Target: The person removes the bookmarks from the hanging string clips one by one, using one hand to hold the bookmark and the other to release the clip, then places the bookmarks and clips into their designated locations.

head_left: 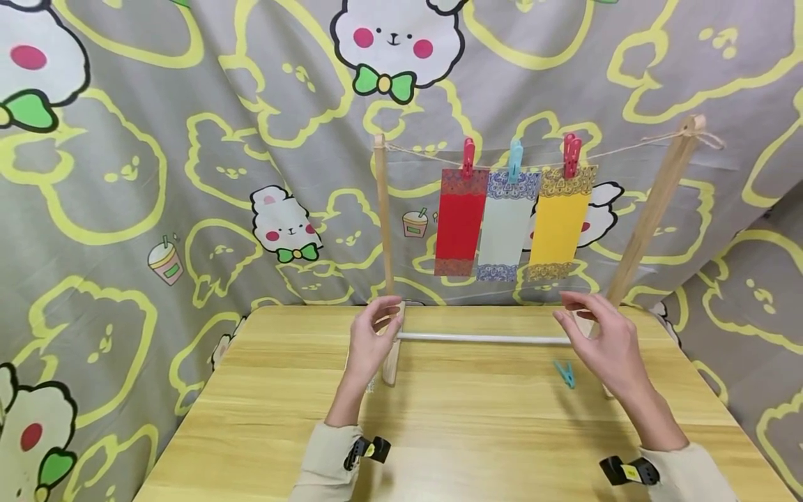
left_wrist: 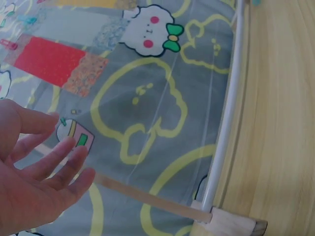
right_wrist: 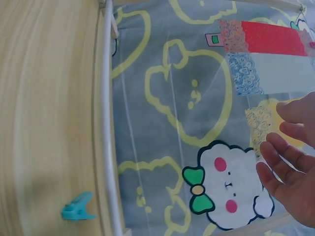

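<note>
My left hand [head_left: 371, 345] is raised in front of the left wooden post [head_left: 385, 216], fingers loosely bent with nothing between them. The right hand [head_left: 610, 341] is held the same way before the right post [head_left: 652, 209]. Between the posts runs a string [head_left: 414, 150] carrying three hanging cards: red [head_left: 460, 226], pale blue-white [head_left: 507, 226] and yellow [head_left: 560, 226], each with patterned ends. A pink clothespin [head_left: 468, 159] holds the red card, a blue clothespin [head_left: 515, 160] the pale one, another pink clothespin [head_left: 571, 155] the yellow one.
A white rod [head_left: 483, 339] joins the posts low down. One loose teal clothespin [head_left: 566, 374] lies on the wooden table [head_left: 477, 446] near my right hand. Behind the frame hangs a grey curtain [head_left: 339, 160] with yellow outlines and cartoon animals.
</note>
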Demonstrator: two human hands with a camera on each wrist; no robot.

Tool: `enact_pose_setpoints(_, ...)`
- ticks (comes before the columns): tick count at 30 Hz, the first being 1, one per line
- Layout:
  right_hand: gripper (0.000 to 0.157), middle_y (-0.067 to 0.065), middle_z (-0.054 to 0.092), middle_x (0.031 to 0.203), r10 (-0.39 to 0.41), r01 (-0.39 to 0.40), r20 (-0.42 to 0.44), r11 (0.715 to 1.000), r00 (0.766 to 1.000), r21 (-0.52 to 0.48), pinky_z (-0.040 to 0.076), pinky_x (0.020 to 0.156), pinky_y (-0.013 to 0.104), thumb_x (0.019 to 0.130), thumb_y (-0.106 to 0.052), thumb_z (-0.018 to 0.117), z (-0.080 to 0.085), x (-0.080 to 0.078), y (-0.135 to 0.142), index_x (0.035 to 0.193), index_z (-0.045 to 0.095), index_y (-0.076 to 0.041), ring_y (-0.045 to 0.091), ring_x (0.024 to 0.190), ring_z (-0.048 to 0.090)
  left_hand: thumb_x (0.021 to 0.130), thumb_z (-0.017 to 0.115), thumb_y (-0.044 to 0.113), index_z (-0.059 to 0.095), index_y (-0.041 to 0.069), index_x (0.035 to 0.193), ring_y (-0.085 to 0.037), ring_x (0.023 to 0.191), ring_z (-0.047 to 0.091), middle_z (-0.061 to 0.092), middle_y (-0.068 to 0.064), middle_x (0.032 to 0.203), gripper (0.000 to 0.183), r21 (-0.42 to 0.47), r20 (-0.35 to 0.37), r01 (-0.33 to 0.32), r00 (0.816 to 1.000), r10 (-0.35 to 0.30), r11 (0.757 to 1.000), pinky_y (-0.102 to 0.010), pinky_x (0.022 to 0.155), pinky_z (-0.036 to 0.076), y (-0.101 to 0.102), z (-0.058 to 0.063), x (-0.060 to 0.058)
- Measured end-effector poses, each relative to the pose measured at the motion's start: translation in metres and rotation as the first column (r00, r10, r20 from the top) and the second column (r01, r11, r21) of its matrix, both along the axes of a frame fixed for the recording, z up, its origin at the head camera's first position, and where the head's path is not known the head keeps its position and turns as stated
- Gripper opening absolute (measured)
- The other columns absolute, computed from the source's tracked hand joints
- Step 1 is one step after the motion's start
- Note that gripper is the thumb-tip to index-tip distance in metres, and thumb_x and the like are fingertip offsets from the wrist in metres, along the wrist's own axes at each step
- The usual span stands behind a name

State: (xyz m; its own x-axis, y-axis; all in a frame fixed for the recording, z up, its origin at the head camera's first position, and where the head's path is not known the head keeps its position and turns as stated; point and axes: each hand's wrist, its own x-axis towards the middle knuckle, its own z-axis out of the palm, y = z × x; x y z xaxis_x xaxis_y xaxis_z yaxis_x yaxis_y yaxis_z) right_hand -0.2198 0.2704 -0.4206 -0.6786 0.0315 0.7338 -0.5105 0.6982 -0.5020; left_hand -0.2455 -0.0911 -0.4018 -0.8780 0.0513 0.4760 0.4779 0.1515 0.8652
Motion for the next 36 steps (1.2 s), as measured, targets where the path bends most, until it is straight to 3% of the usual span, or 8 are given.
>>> enact_pose_setpoints(10, 0.035, 0.009, 0.071, 0.105, 0.012, -0.009, -0.056, 0.998, 0.998, 0.057, 0.044, 0.084, 0.007, 0.085, 0.003, 0.08, 0.017, -0.005, -0.001, 0.119, 0.072, -0.003, 0.017, 0.093, 0.063, 0.092, 0.066, -0.013, 0.062, -0.01, 0.123, -0.05, 0.116, 0.06, 0.064, -0.031, 0.122, 0.032, -0.002, 0.011, 0.032, 0.999, -0.032, 0.999, -0.065, 0.103, 0.047, 0.009, 0.01, 0.001)
enact_pose_setpoints(20, 0.041, 0.011, 0.07, 0.106, 0.05, -0.042, -0.094, 0.996, 0.994, 0.085, 0.044, 0.086, 0.006, 0.081, 0.007, 0.082, 0.039, -0.008, -0.004, 0.12, 0.071, 0.001, -0.005, 0.097, 0.056, 0.092, 0.066, -0.012, 0.061, -0.013, 0.123, -0.049, 0.117, 0.06, 0.063, -0.031, 0.124, 0.031, 0.018, -0.035, 0.071, 0.997, -0.07, 0.997, -0.06, 0.102, 0.05, 0.02, 0.017, -0.007)
enact_pose_setpoints(27, 0.039, 0.01, 0.071, 0.11, 0.052, -0.04, -0.111, 0.994, 0.992, 0.106, 0.044, 0.081, 0.007, 0.084, 0.003, 0.08, 0.05, -0.009, -0.003, 0.122, 0.071, -0.001, 0.014, 0.095, 0.062, 0.092, 0.066, -0.012, 0.062, -0.013, 0.122, -0.048, 0.117, 0.06, 0.064, -0.03, 0.124, 0.031, 0.045, -0.064, 0.061, 0.996, -0.059, 0.997, -0.063, 0.101, 0.049, 0.029, 0.02, -0.011)
enact_pose_setpoints(31, 0.039, 0.009, 0.071, 0.11, 0.073, -0.057, -0.131, 0.991, 0.989, 0.121, 0.045, 0.079, 0.008, 0.083, 0.004, 0.081, 0.057, -0.01, -0.006, 0.12, 0.072, -0.002, 0.015, 0.095, 0.062, 0.091, 0.067, -0.012, 0.063, -0.012, 0.123, -0.048, 0.119, 0.059, 0.064, -0.03, 0.125, 0.032, 0.046, -0.055, 0.051, 0.997, -0.048, 0.998, -0.06, 0.104, 0.048, 0.031, 0.021, -0.013)
enact_pose_setpoints(36, 0.039, 0.01, 0.071, 0.11, 0.096, -0.077, -0.133, 0.987, 0.987, 0.137, 0.046, 0.085, 0.01, 0.082, 0.004, 0.082, 0.066, -0.012, -0.01, 0.12, 0.071, -0.002, 0.017, 0.097, 0.062, 0.091, 0.067, -0.012, 0.061, -0.012, 0.126, -0.049, 0.124, 0.056, 0.062, -0.031, 0.13, 0.035, 0.056, -0.055, 0.064, 0.997, -0.06, 0.996, -0.06, 0.107, 0.046, 0.034, 0.007, -0.029)
